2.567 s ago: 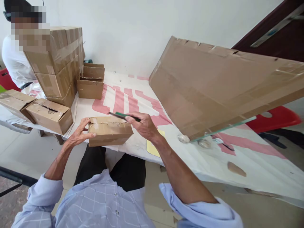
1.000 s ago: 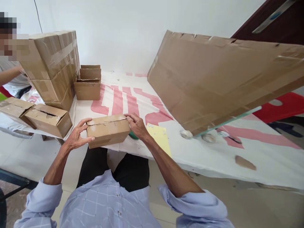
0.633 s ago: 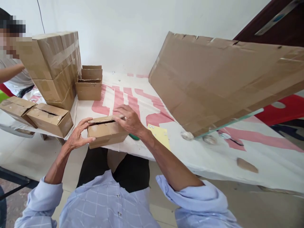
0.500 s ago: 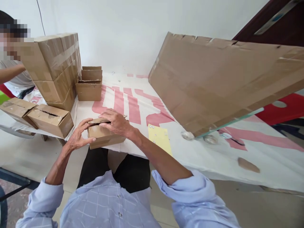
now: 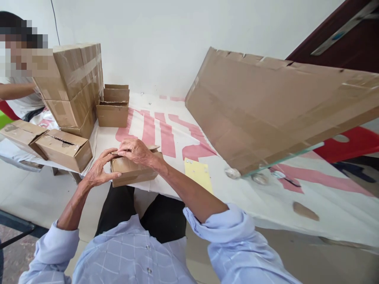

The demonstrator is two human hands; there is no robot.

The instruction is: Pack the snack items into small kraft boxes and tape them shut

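Note:
A small brown cardboard box (image 5: 136, 171) sits at the near edge of the cloth-covered table, its top flaps partly raised. My left hand (image 5: 99, 169) grips the box's left end, thumb along the near side and fingers at the top corner. Over the top lies my right hand (image 5: 133, 151), its fingers pinched at the flap near the left corner, close to my left fingertips. The inside of the box is hidden.
Stacked taped boxes (image 5: 72, 79) stand at the left, with an open box (image 5: 112, 114) beside them. Two more boxes (image 5: 63, 146) lie nearer. A large cardboard sheet (image 5: 266, 106) leans at the right. A yellow paper (image 5: 198, 173) lies on the table (image 5: 237, 201). A person sits at far left.
My right hand has moved left along the box top toward my left hand, and its fingers have closed together. The raised flap has come down somewhat. The view has shifted slightly.

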